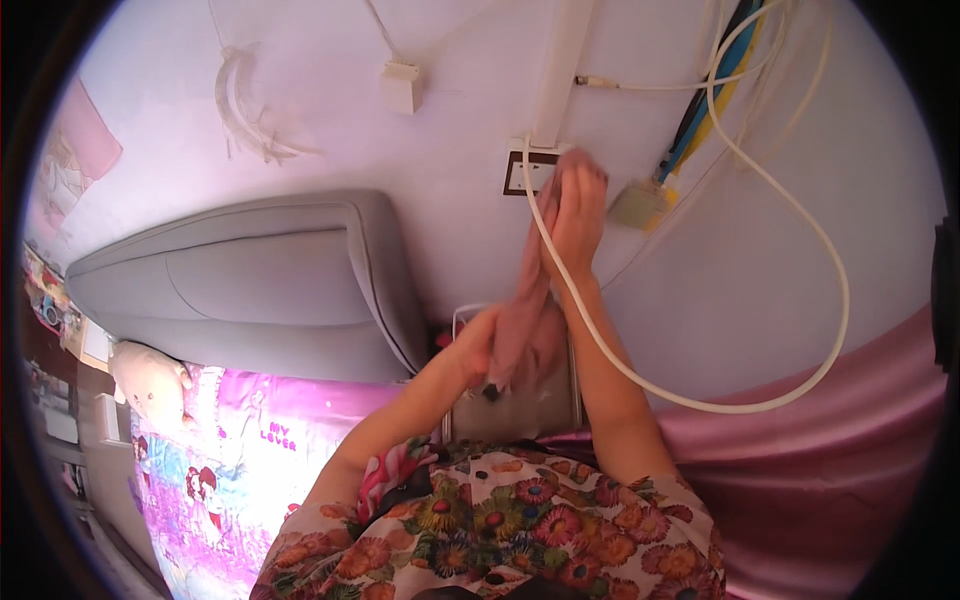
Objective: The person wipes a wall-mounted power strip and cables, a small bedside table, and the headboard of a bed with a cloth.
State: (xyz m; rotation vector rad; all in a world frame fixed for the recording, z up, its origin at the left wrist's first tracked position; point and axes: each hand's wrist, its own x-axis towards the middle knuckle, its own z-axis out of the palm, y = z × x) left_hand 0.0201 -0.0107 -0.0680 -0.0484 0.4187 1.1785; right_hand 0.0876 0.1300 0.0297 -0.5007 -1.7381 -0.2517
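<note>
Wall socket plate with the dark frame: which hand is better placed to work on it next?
Right, probably. The right hand is raised against the dark-framed wall socket plate, pressing a pink cloth there. The left hand sits lower, gripping the cloth's bottom end.

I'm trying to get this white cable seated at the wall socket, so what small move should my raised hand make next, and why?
Probably press the right hand a little further toward the brown-framed white wall socket: it already covers the socket's right edge with the thick white cable running under it, while the left hand stays lower, gripping something blurred.
</note>
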